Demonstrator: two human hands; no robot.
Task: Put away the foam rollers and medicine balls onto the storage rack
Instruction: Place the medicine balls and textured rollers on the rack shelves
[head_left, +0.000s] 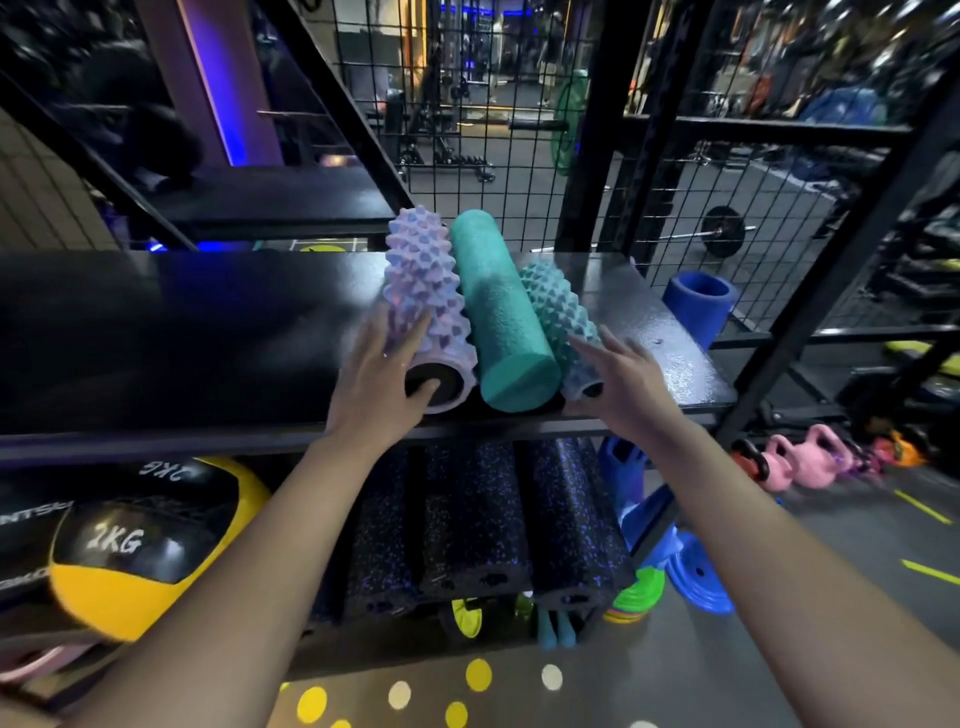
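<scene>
Foam in three colours lies side by side near the centre of the view, on the top shelf (208, 332) of the storage rack: a lilac knobbed roller (423, 291) on the group's 9 o'clock side, a smooth teal roller (498, 322) in the middle, and a pale teal knobbed roller (558, 306) on its 3 o'clock side, all touching, ends toward the person. The left hand (379, 379) lies with straight fingers along the lilac roller's flank, thumb at its dark hollow end; the right hand (623, 374) presses flat against the outer side of the pale teal one; neither closes round anything. These should be light and springy, the knobs giving purchase, the smooth one apt to roll, so squeezing the set from both flanks looks the sound hold. The shelf is black, faintly glossy, likely slick. At 6 o'clock, one shelf down, lie black speckled rollers (467, 519); at 8 o'clock yellow-and-black medicine balls (130, 551), surely heavier. Wire mesh (467, 104) backs the rack at 12 o'clock, a blue roller (698, 306) sits at 2 o'clock, and pink kettlebells (815, 457) stand on the gym floor at 4 o'clock
</scene>
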